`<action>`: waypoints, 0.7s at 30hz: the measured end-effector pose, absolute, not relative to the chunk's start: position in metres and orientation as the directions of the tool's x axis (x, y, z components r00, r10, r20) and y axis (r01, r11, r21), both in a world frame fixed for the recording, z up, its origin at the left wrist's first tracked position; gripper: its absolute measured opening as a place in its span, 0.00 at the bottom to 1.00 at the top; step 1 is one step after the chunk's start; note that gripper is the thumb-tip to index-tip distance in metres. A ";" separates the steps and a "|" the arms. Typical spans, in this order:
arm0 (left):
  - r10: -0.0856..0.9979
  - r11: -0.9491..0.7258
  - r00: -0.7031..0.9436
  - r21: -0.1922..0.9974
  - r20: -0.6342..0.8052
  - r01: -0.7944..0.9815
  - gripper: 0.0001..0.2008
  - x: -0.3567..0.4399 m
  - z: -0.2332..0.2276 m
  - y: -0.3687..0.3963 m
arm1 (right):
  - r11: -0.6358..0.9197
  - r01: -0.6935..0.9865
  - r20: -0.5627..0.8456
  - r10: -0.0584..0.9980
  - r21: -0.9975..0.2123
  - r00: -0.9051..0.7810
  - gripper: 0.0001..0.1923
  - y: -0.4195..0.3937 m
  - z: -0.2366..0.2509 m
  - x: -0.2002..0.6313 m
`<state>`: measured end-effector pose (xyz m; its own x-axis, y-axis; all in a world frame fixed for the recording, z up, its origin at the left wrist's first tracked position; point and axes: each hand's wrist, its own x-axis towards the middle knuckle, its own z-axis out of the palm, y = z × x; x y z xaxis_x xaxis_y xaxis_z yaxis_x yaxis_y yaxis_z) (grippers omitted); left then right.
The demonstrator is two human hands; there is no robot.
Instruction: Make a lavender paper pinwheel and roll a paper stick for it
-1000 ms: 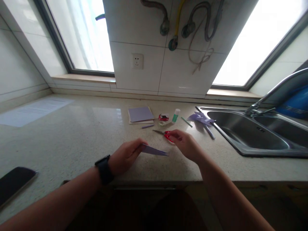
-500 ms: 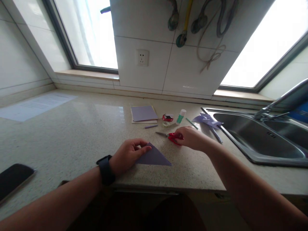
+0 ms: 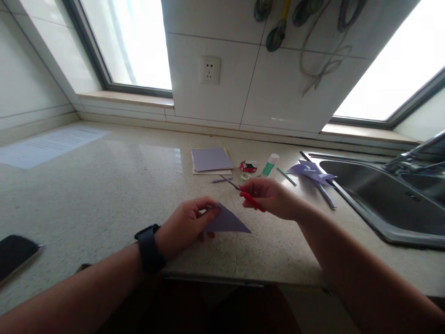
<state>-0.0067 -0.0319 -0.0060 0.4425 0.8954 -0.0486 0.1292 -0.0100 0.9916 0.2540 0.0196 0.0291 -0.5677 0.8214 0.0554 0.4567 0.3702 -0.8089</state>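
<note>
Left hand (image 3: 189,222) pinches the paper (image 3: 229,221) above the counter (image 3: 139,199), near its front edge. Right hand (image 3: 274,197) grips the scissors (image 3: 253,201), blades aimed away, leftward. Beyond: stack (image 3: 212,159), tape (image 3: 245,176), red box (image 3: 248,166), glue (image 3: 270,165); pinwheel (image 3: 311,171) by the sink (image 3: 347,204). Both forearms angle inward from the sides.

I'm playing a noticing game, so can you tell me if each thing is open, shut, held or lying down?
Purple paper triangle: held in the left hand
Red scissors: held in the right hand; blades look together
Glue stick: white cap on
Small red box: can't tell if open
Purple sheet: flat, on top of a stack
Printed sheet: lying flat
Wall socket: nothing plugged in
</note>
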 end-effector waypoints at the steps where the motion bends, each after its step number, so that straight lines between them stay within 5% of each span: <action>1: 0.891 -0.008 0.451 0.990 -0.055 0.138 0.15 -0.007 -0.005 -0.032 | 0.380 0.447 0.055 0.808 -0.809 -0.587 0.15 0.017 0.028 0.251; 4: 0.883 0.006 0.464 0.989 -0.075 0.148 0.16 -0.008 -0.004 -0.030 | 0.472 0.477 0.099 0.781 -0.741 -0.617 0.13 0.008 0.029 0.251; 8: 0.880 0.031 0.465 0.991 -0.090 0.132 0.16 -0.008 -0.007 -0.030 | 0.652 0.591 0.182 0.730 -0.475 -0.659 0.10 0.002 0.031 0.265; 21: 0.881 -0.074 0.470 0.962 -0.061 0.264 0.16 -0.010 -0.005 -0.032 | 0.698 0.620 0.191 0.705 -0.358 -0.683 0.11 0.000 0.028 0.276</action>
